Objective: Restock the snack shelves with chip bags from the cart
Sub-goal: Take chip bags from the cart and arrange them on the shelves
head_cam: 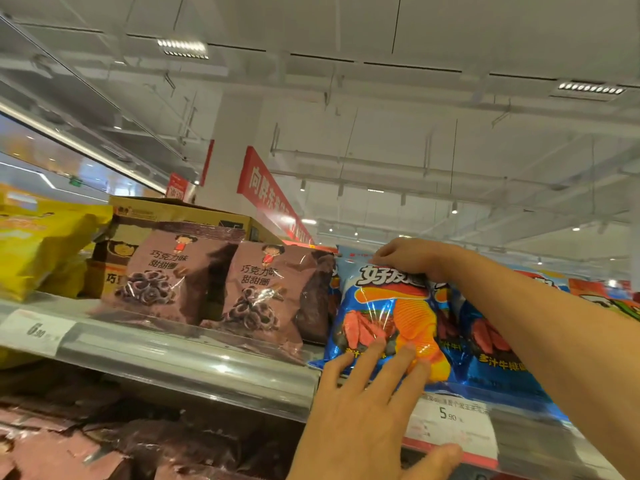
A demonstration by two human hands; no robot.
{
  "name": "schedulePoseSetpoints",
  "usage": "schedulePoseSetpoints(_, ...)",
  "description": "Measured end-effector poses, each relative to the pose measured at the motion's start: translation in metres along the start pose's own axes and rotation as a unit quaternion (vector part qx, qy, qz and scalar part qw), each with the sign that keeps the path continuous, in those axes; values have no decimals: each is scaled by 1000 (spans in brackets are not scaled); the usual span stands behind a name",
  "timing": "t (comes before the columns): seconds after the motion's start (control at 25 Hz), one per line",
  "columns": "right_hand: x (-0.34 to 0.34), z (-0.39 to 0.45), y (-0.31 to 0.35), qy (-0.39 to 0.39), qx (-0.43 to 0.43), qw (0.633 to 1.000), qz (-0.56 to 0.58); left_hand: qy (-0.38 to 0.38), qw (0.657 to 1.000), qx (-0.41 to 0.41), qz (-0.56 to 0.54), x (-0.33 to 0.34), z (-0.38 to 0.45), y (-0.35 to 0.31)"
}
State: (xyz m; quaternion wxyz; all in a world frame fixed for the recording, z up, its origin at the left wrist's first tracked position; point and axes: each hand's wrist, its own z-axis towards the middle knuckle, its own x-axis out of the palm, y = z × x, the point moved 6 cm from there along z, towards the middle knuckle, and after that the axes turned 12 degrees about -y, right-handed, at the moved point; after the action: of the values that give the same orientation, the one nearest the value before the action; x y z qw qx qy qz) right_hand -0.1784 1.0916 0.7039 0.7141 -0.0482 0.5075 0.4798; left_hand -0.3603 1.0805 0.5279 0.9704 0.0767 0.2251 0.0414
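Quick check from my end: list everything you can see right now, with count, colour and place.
blue chip bag: one in front, more blue bags behind and to its right, top shelf.
brown snack bags: two facing out, top shelf, left of the blue.
yellow bags: count unclear, far left.
cardboard box: one, tan, behind the brown bags.
price tags: two, white, on the shelf rail.
red banner: one, hanging overhead.
left hand: fingers spread, flat on the bag's front.
right hand: pinching the bag's top edge.

Yellow bags [41, 244] cut off left
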Motion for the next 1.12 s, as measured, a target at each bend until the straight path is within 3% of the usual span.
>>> schedulePoseSetpoints(0.2,-15,15,1,-194,-86,970,-116,1,1000,5,-30,-1,-3,-2)
schedulePoseSetpoints(0.36,-9,11,-7,-111,-151,976,-110,-94,995,9,-27,-14,3,2)
schedulePoseSetpoints(0.48,-10,5,-3,-68,-188,978,-65,-15,999,-23,-24,-15,17,6)
schedulePoseSetpoints(0.6,-10,6,-2,-73,-209,973,-72,51,996,-44,-54,3,28,0)
schedulePoseSetpoints(0.84,-14,1,3,-126,-209,961,-131,85,994,-51,-43,6,30,-8)
schedulePoseSetpoints(0.96,-66,-22,-12,-218,-199,948,-114,24,1000,-7,0,-4,36,-14)
schedulePoseSetpoints(1.04,-102,-39,-41,-251,-154,943,-155,-31,999,21,-3,-3,41,-27)
schedulePoseSetpoints(1.12,-117,-53,-77,-240,-70,936,-247,5,1000,29,-4,2,45,-41)
